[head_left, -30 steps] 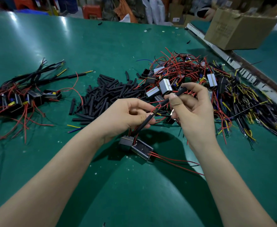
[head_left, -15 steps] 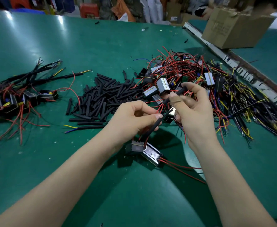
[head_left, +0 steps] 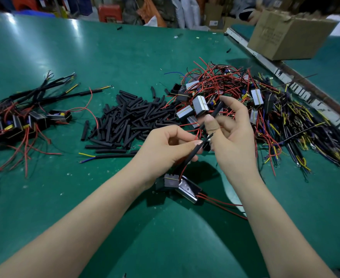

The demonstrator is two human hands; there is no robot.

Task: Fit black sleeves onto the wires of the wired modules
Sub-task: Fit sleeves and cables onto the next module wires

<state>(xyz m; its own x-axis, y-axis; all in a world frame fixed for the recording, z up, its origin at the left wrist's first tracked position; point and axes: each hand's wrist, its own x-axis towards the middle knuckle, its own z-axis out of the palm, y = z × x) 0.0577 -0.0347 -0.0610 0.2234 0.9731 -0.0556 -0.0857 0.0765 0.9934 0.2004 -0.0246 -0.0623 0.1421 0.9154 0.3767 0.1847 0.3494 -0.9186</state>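
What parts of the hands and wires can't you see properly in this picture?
- Head view: the wire ends inside the black sleeve pinched by the left hand; the sleeve covers them.
- Head view: the right hand holds a second sleeve; its lower end is hidden behind the thumb.
- Head view: part of the module hanging below, hidden by the left wrist.
- Head view: the finished pile is cut off by the left edge.

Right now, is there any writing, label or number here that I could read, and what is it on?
None can be read.
Cardboard box: dark print on its side, too blurred.
White label on a brown carton behind the table: too small.
Modules and sleeves: no text visible.
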